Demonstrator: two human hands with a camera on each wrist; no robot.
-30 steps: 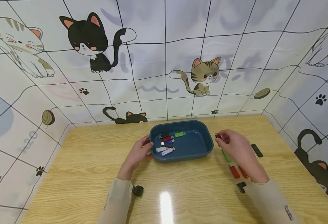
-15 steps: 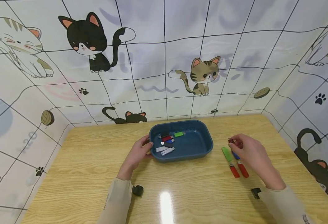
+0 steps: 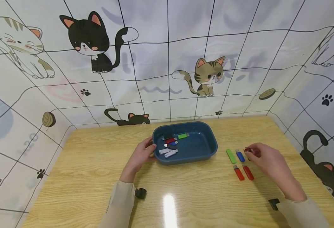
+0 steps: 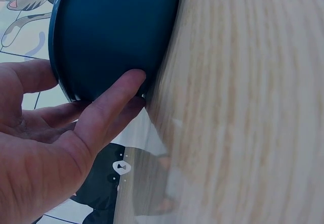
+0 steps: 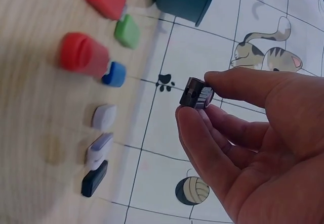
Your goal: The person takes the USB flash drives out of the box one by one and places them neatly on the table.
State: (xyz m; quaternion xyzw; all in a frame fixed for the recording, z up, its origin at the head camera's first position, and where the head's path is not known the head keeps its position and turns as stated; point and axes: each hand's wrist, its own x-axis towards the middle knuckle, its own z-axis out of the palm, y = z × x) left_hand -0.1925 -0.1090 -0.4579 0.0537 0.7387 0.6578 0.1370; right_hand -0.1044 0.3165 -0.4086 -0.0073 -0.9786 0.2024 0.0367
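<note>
We see the left hand (image 3: 139,155) at the left end of the blue tray (image 3: 190,160), its thumb over the rim and its other fingers against the outer wall, so they are clamped on the tray. The tray sits toward the far side of the wooden table (image 3: 95,177).

We see the right hand (image 3: 271,161) to the right of the tray and well apart from it, raised off the table. Its thumb and forefinger are clamped on a small memory stick (image 3: 247,149), which looks dark red from the head, while the wrist view shows us its metal end.

Near this hand we find a green stick (image 3: 231,156) with a blue stick (image 3: 240,155) just to its right, and on the near side two red sticks (image 3: 239,173). From the right wrist we also make out two white sticks (image 5: 104,116) and a black stick (image 5: 94,178) on the table.

In the left part of the tray we see a loose group of more memory sticks (image 3: 171,153), in white, dark, blue and red, with a green one slightly to the right. Behind the table we see a pale wall covering (image 3: 152,66) with cartoon cats.
</note>
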